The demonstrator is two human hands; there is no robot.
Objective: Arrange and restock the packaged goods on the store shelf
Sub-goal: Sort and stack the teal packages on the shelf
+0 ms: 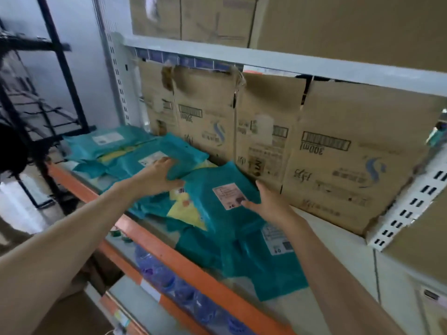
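While left hand (157,176) grips teal packet (183,151), cartons (338,160) behind.

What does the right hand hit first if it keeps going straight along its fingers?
The right hand points up-left, its fingertips resting on the labelled teal packet. Going on, it would likely slide over that packet toward the cardboard boxes behind; depth is unclear.
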